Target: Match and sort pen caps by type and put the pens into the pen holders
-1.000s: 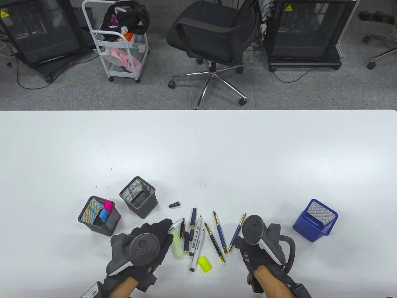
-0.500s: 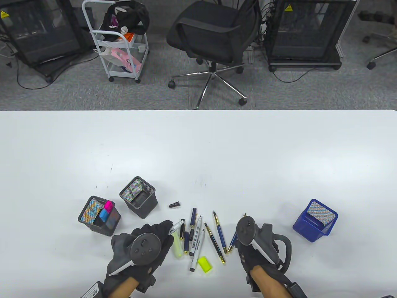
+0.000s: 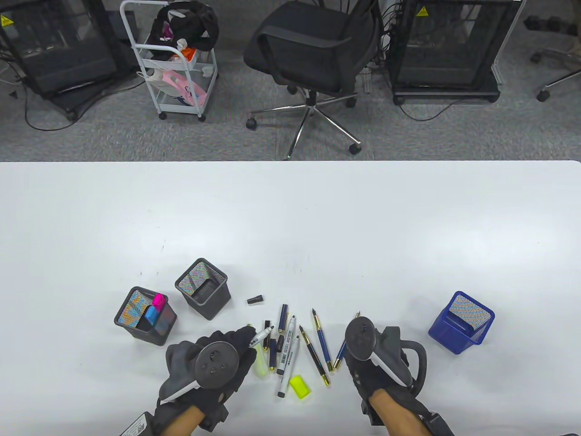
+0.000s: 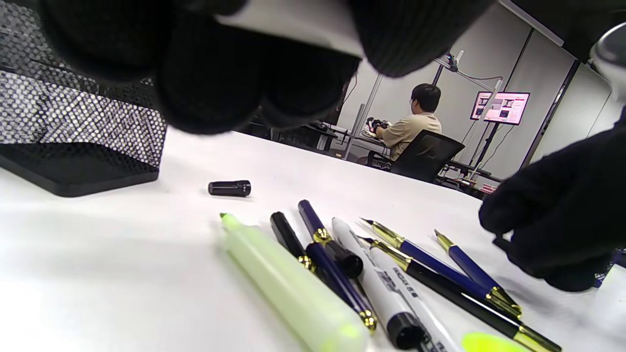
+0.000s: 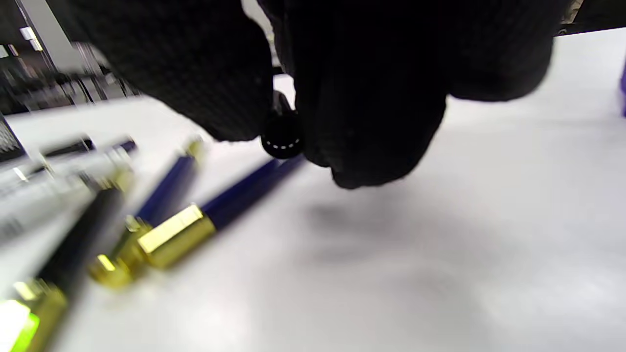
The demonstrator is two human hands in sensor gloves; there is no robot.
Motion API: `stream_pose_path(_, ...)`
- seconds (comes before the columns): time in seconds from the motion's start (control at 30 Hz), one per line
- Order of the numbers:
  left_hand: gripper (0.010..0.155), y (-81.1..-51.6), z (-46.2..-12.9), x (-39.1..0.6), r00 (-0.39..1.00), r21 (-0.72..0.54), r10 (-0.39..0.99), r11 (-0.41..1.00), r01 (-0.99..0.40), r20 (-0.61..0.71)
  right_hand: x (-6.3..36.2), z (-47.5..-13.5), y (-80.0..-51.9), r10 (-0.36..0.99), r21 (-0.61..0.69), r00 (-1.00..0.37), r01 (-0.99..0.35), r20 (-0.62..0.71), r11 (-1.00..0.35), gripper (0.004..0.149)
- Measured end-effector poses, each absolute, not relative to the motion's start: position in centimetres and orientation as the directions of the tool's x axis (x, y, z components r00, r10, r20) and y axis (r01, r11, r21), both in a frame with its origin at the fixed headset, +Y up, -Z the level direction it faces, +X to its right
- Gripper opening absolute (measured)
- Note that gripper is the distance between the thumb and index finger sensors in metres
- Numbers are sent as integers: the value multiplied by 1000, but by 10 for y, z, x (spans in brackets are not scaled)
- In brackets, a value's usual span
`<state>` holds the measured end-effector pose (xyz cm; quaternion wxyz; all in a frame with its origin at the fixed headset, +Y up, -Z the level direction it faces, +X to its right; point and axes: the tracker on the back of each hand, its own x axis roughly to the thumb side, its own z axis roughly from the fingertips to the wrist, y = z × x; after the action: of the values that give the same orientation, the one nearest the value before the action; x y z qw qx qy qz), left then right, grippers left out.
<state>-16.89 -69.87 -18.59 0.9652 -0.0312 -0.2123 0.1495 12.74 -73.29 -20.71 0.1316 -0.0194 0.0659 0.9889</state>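
1. White table [image 3: 290, 218]: fills the lower part of the table view; every task item lies in its near half, between 7 and 5 o'clock.
2. Left hand [image 3: 213, 359]: enters at 7 o'clock; its gloved fingers [image 4: 210, 73] are curled round a white marker [image 3: 261, 336], whose uncapped tip points toward 2 o'clock; the left wrist view shows the white barrel crossing between the fingers.
3. Right hand [image 3: 372, 354]: enters at 5 o'clock; its fingers are bent down over the upper end of a blue pen [image 5: 230, 200]; a small black part [image 5: 281, 139] sits between two fingertips in the right wrist view; whether that part is a cap cannot be told; whether the pen is gripped or only touched cannot be told.
4. Blue mesh holder [image 3: 460, 322]: at 4 o'clock, well apart from the pens, upright.
5. Two black mesh holders: one [image 3: 145, 315] at 8 o'clock holds a pink highlighter [image 3: 158, 300] and a blue highlighter [image 3: 152, 313]; the other [image 3: 203, 288] stands just beside it toward 1 o'clock.
6. Loose pens between the hands: a capless yellow highlighter [image 3: 260, 363] beside the left hand; a white marker with a black cap [image 3: 287, 372]; blue and black pens with gold trim, among them a black pen [image 3: 314, 356] and a blue one [image 3: 321, 340], lying close together, some touching.
7. Yellow cap [image 3: 300, 387]: at 6 o'clock, just beside the capped marker.
8. Black cap [image 3: 255, 299]: alone on the table at 12 o'clock from the pen group.
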Motion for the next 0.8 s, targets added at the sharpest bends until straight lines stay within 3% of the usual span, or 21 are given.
stream_pose_path(0.17,54,-700,-184,-164,851,-136,301,954,-269,430,132,-202,-715,532,65,-842,-528,93,-847,67)
stream_pose_path(0.43,54,-702,-182,-159,830,-154,298,954,-255,471,129,-198,-710,652,79,-731,-651,203,-755,52)
stream_pose_path(0.67,54,-701,-179,-155,805,-141,297,955,-262,514,136,-199,-713,889,195,-416,-871,193,-450,46)
stream_pose_path(0.8,54,-699,-174,-147,780,-139,291,956,-258,554,136,-196,-711,881,157,-427,-874,202,-460,47)
